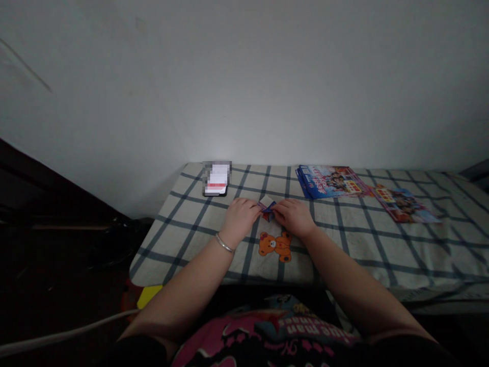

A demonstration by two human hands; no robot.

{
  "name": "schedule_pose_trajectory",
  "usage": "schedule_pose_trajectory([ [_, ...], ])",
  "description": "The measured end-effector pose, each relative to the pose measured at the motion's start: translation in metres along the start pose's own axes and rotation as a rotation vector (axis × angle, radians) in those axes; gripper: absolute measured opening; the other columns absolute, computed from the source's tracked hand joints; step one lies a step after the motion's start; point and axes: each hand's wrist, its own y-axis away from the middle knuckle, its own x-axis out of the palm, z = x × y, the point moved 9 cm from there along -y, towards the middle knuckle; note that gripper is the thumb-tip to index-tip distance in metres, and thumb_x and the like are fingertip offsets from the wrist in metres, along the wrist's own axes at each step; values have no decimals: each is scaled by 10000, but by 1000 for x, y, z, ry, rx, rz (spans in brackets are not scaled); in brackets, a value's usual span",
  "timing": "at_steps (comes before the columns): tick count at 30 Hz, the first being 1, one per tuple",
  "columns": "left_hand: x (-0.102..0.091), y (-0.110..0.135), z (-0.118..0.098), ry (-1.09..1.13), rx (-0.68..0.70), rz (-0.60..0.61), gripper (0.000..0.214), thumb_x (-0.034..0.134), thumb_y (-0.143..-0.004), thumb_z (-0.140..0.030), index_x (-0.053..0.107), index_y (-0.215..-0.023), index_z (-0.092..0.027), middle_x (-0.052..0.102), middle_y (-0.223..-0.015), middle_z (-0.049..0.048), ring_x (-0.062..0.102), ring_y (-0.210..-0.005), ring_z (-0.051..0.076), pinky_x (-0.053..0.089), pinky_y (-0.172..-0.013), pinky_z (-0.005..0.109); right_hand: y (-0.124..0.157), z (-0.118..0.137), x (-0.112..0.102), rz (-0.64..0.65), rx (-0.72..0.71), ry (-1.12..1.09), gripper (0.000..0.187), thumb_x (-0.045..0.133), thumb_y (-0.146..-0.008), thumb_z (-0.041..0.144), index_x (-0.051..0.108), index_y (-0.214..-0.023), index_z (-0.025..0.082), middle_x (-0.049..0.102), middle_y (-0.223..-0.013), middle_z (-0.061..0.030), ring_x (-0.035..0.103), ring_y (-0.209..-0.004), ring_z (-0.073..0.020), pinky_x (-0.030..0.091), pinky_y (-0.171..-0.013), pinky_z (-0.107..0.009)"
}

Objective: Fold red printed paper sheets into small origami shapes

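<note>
Between my two hands is a small folded piece of printed paper [268,216], blue and red with a pale part at its top. My left hand [241,216], with a silver bracelet at the wrist, pinches the paper's left side. On the right side, the fingertips of my right hand [296,216] are closed on the same paper. The folded paper is at or just above the checked tablecloth [198,239]; I cannot tell whether it touches. Just below it on the cloth is an orange bear picture [275,246].
A phone [217,178] with a lit, blurred screen lies at the back left. At the back right is a stack of colourful printed flyers [328,181], with another flyer [407,204] beside it. A pale wall [244,92] stands behind the table.
</note>
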Motion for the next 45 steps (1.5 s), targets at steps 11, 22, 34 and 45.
schedule_pose_trajectory([
  [11,-1,0,4,-16,-72,15,204,500,-937,-248,699,-911,-216,675,-886,66,567,-900,238,409,-783,394,3,-16,-3,-28,190,-58,172,550,-852,195,645,-994,183,688,-927,-72,593,-896,-222,438,-775,-318],
  [22,1,-1,9,34,-97,-3,207,507,-939,-273,705,-952,-217,687,-902,60,588,-895,231,433,-770,372,5,-26,-3,-57,172,-79,97,582,-851,223,675,-837,203,662,-860,-56,544,-910,-229,439,-850,-354],
  [34,5,-2,10,157,-101,-61,190,546,-920,-259,697,-1009,-185,684,-935,58,581,-920,213,460,-862,363,4,-17,-5,-15,152,-46,125,524,-856,197,636,-801,191,635,-851,-72,539,-887,-227,424,-811,-350],
  [45,6,-3,13,156,-151,-34,200,553,-918,-301,720,-926,-191,682,-892,62,581,-901,221,445,-841,376,5,-22,-8,-76,240,-19,138,536,-883,253,626,-792,202,650,-800,-60,568,-829,-220,417,-754,-332],
])
